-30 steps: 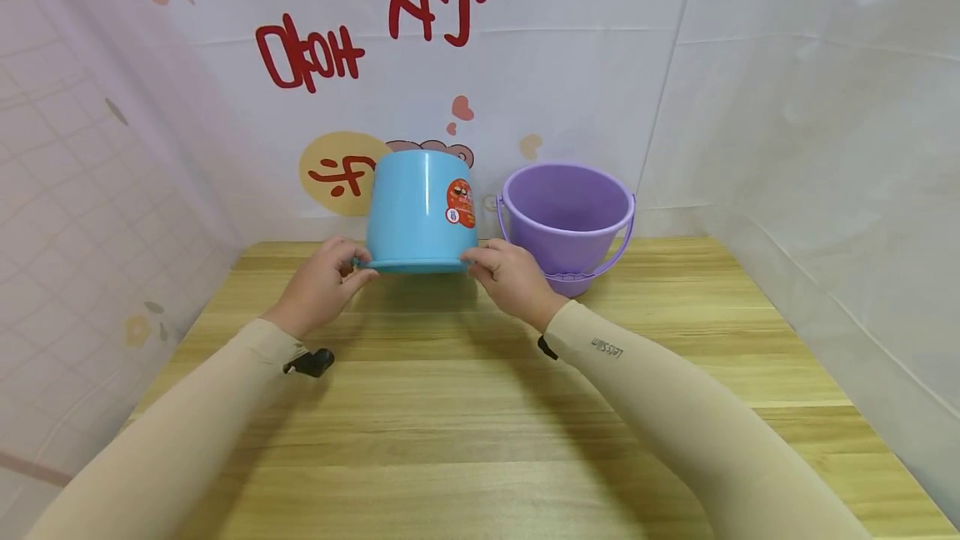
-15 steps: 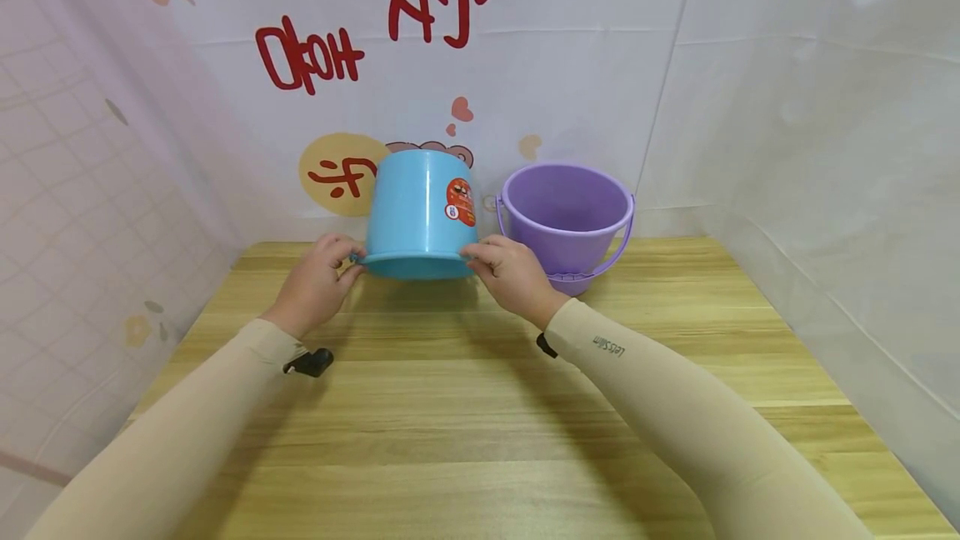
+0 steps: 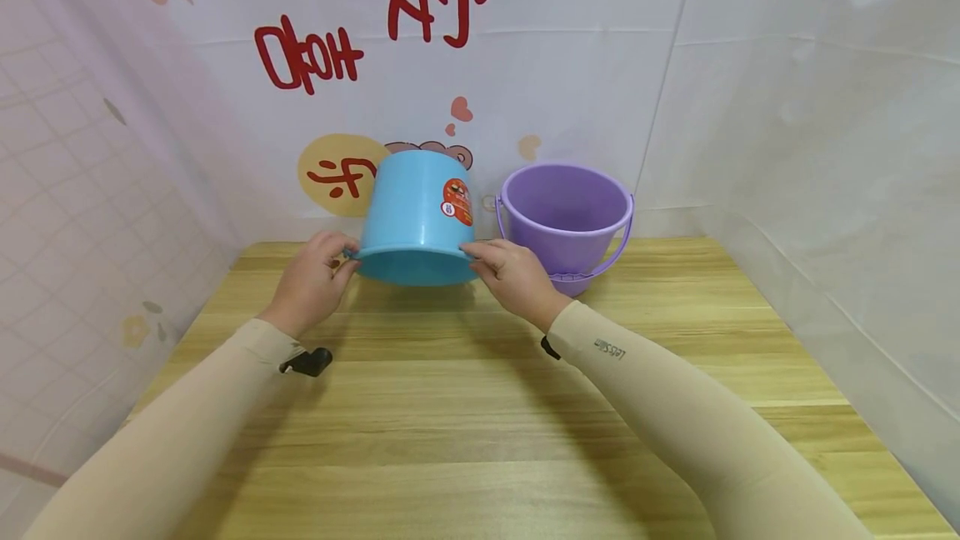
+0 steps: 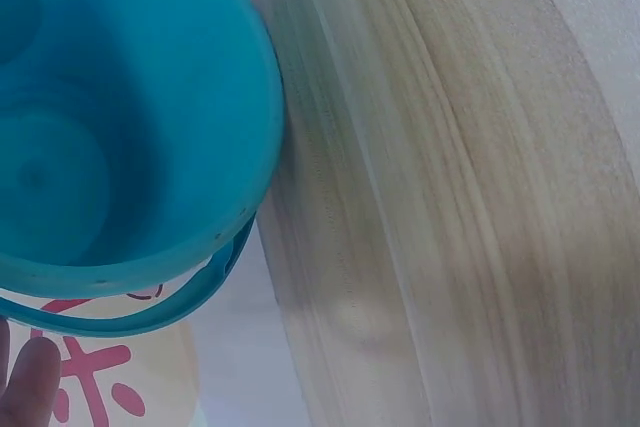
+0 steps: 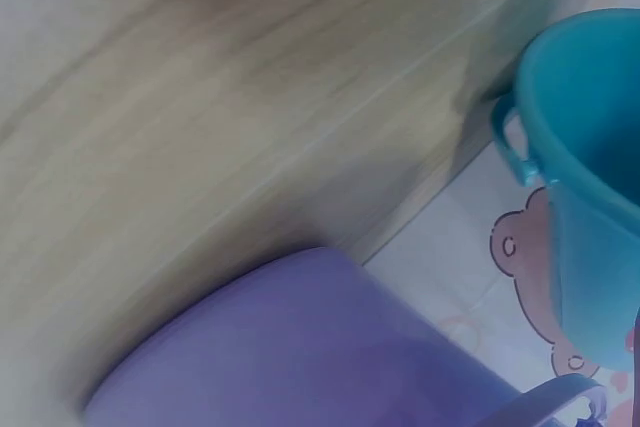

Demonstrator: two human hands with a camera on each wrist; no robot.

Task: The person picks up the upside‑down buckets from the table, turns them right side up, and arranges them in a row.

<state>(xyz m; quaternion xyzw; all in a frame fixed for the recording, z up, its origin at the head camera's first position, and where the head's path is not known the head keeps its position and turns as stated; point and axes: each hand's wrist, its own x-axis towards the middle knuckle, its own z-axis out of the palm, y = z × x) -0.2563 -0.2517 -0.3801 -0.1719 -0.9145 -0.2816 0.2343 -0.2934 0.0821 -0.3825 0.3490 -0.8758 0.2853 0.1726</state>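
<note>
A light-blue plastic bucket [image 3: 408,202] with a red label is tipped bottom-up over the back of the table, its mouth tilted toward me. My left hand [image 3: 307,282] pinches the left end of its rim between thumb and fingers. On the opposite end of the rim, the thumb and fingers of my right hand [image 3: 517,277] do the same. The left wrist view looks into the hollow bucket [image 4: 130,117], with its loose handle [image 4: 150,319] hanging along the rim and fingertips [image 4: 35,382] at the lower left. In the right wrist view the blue bucket [image 5: 600,257] shows at the right edge.
A purple bucket [image 3: 562,248] stands upright just right of the blue one, behind my right hand, its handle hanging down in front. The wood-grain table [image 3: 420,423] ends at a white printed backdrop [image 3: 585,65], with white curtains [image 3: 840,148] on both sides.
The blue bucket has tilted so its mouth faces me more and more of the inside shows. Both hands keep their grip, the left shifting slightly left. The purple bucket stays put.
</note>
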